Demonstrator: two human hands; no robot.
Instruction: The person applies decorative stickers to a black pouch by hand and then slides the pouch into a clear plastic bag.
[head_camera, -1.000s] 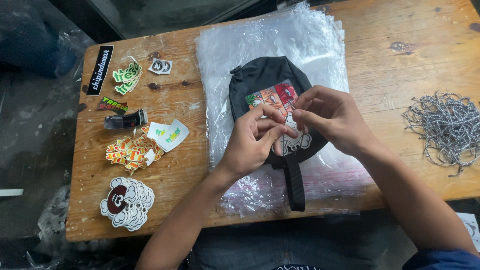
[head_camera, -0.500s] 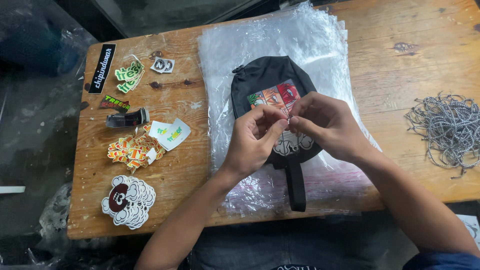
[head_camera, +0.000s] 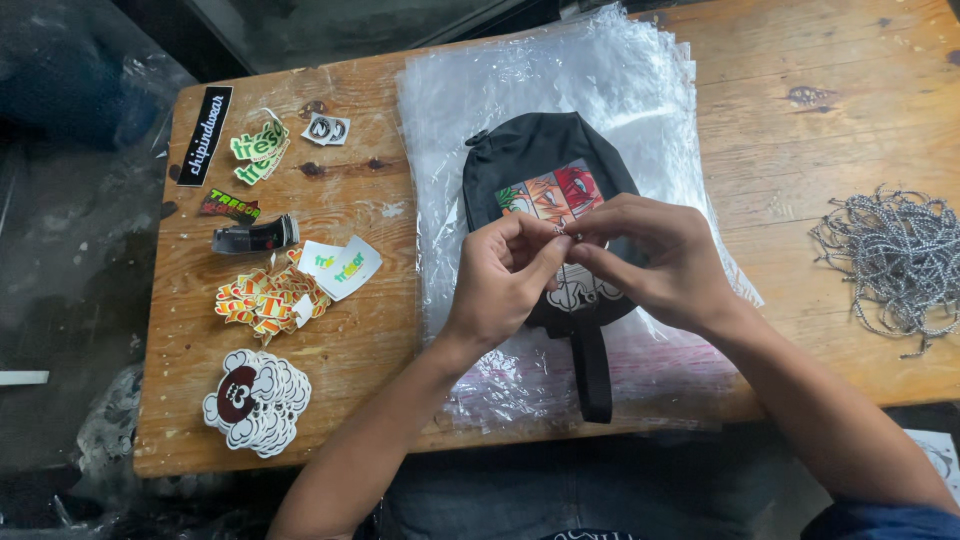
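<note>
A small black bag (head_camera: 540, 165) with a colourful picture patch lies on a stack of clear plastic sleeves (head_camera: 560, 80) in the middle of a wooden table (head_camera: 800, 130). Both hands meet over the bag's lower half. My left hand (head_camera: 500, 285) and my right hand (head_camera: 645, 260) pinch a tiny metal piece (head_camera: 562, 229), perhaps a pin or clasp, between their fingertips. The bag's black strap (head_camera: 592, 365) runs toward the table's near edge. The white print on the bag is mostly hidden under the hands.
Stickers lie at the left: a black strip (head_camera: 204, 135), green ones (head_camera: 258, 150), an orange pile (head_camera: 262, 298), a cloud-shaped stack (head_camera: 258, 400), white cards (head_camera: 340, 265). A small dark tool (head_camera: 255, 236) sits among them. A heap of grey cords (head_camera: 890, 260) lies at the right.
The hands stay pinched together over the bag, with the fingertips shifted slightly. Nothing else on the table moved.
</note>
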